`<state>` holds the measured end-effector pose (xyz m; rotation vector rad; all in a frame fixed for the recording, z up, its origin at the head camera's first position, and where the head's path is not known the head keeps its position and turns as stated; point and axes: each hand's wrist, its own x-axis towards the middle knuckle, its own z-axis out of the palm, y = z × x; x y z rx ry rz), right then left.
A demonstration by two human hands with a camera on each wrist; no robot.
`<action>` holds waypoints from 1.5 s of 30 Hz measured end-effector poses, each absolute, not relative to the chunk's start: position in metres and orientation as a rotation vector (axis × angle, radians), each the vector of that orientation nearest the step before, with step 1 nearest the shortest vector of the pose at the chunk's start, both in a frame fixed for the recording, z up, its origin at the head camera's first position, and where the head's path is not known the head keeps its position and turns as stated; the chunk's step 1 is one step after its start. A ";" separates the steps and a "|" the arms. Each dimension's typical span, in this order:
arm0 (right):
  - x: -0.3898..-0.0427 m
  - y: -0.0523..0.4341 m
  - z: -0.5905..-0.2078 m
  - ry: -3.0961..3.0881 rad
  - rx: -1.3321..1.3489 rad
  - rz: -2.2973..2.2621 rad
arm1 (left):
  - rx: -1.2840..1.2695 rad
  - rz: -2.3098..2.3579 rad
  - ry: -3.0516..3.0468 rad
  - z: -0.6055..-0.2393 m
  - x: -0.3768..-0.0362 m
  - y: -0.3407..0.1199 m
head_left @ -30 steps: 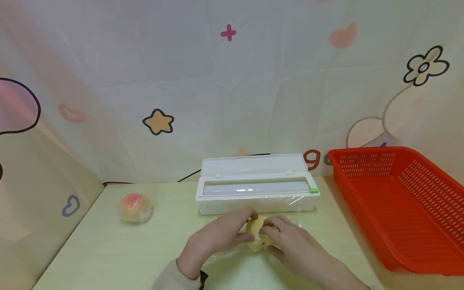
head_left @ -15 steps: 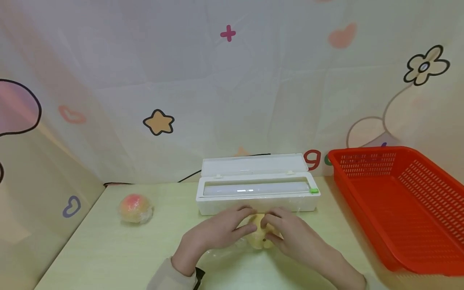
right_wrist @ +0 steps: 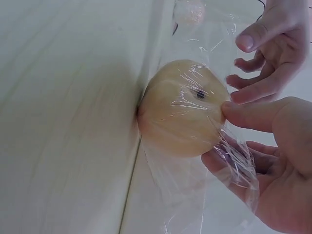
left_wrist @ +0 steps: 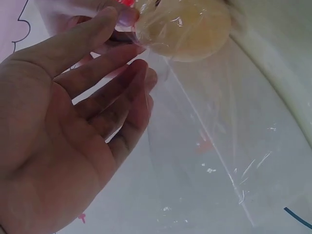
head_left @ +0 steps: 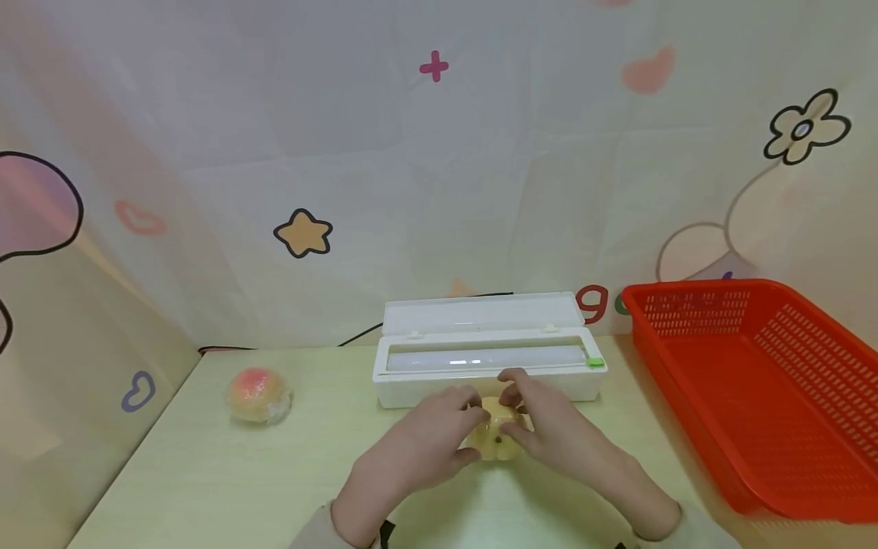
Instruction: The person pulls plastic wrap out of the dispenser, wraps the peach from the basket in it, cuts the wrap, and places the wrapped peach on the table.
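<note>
A pale yellow peach (head_left: pixel 492 438) with a dark spot at one end sits on the table in front of the white box, between the two hands. Clear plastic wrap (left_wrist: pixel 209 141) lies over it and spreads out as a loose sheet. My right hand (head_left: pixel 564 431) holds the peach through the film; in the right wrist view its thumb presses the fruit and bunched film lies against its fingers. My left hand (head_left: pixel 428 442) is close on the other side. Its fingers are loosely bent, beside the film, and the right wrist view shows them just off the peach (right_wrist: pixel 183 109).
The white wrap dispenser box (head_left: pixel 483 389) stands behind the hands, lid raised, with a film roll (head_left: pixel 487 358) inside and a green slider (head_left: pixel 595 363) at its right end. A film-wrapped peach (head_left: pixel 257 395) lies at left. A red basket (head_left: pixel 679 396) stands at right.
The peach has shifted slightly toward the box and turned, its dark spot now facing me. The film that lay left of it is gathered up. My right hand has moved farther forward.
</note>
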<state>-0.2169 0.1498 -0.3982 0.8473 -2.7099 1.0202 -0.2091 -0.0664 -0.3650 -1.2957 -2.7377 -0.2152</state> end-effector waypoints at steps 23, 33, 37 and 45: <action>-0.238 0.151 -0.404 -2.652 0.864 1.009 | -1.073 -0.063 -2.778 -0.384 -0.216 -0.057; -0.241 0.153 -0.403 -2.599 0.852 1.082 | -0.981 -0.003 -2.706 -0.391 -0.214 -0.049; -0.243 0.154 -0.401 -2.602 0.846 1.094 | -0.928 0.032 -2.689 -0.395 -0.214 -0.045; -0.247 0.156 -0.397 -2.589 0.850 1.084 | -0.843 0.087 -2.558 -0.401 -0.217 -0.038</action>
